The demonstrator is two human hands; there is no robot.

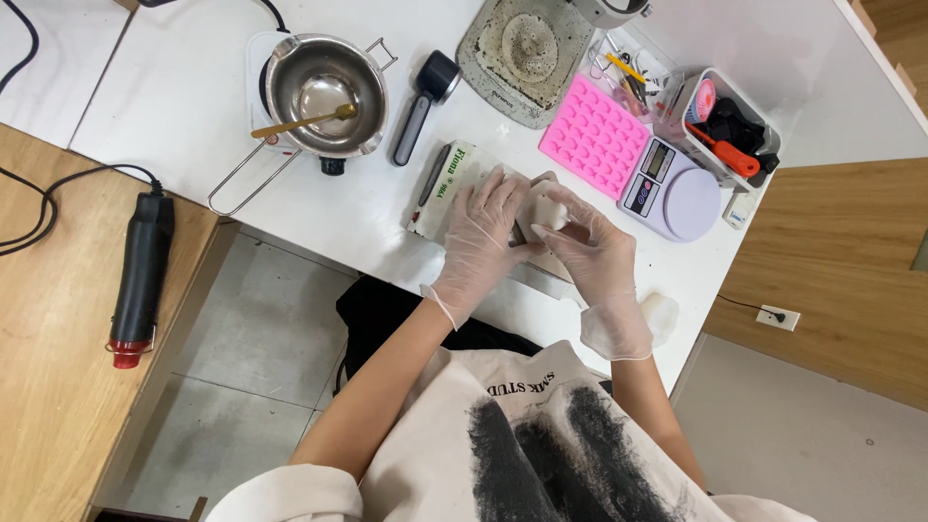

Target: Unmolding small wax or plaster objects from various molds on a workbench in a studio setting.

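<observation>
A: Well, your gloved fingers cover most of the white lump (548,210), so I can't tell its full shape, nor what lies beneath your palms. The flat box (447,187) under your left hand (480,242) shows only its far-left end.

B: And what's around your hands, going left to right?

A: Far off to the left of your left hand, a black heat gun (140,275) with a red tip lies on the wooden surface. Beyond your left hand, up and to the left, a steel pot (325,94) sits on a white base with a gold spoon (302,122) resting in it. A black-handled scoop (421,106) lies nearer, just past the box. Beyond your right hand (592,256) lies a stained grey tray (525,56), then a pink silicone mould (594,135), a small lilac scale (672,188) and a clear bin of tools (727,126), cut off partly by clutter.

B: Does anything stand between your hands and the lump?

A: Nothing; both hands rest on the white table (184,97) edge, close together.

B: And the lump itself?

A: It sits between your hands, pinched in your right fingertips, with your left fingers spread flat beside and touching it. A second pale lump (661,315) lies just outside your right wrist.
</observation>
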